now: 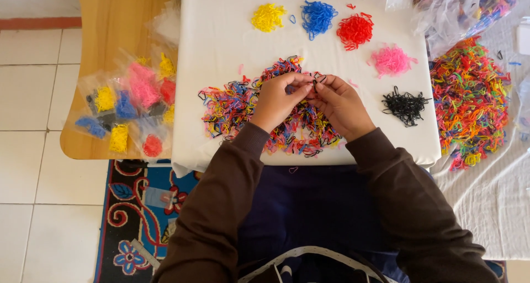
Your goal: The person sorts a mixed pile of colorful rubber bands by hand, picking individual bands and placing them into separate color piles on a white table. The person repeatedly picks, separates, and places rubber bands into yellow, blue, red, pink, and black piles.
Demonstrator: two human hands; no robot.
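Note:
A mixed heap of small coloured elastic bands lies on a white board in front of me. My left hand and my right hand meet over the heap, fingertips pinched together on a few black bands. Sorted piles lie beyond: yellow, blue, red, pink and black.
A second big mixed heap lies on white cloth at the right, with a clear bag of bands behind it. Small clear bags of sorted bands sit on a wooden table at the left. A patterned rug covers the tiled floor.

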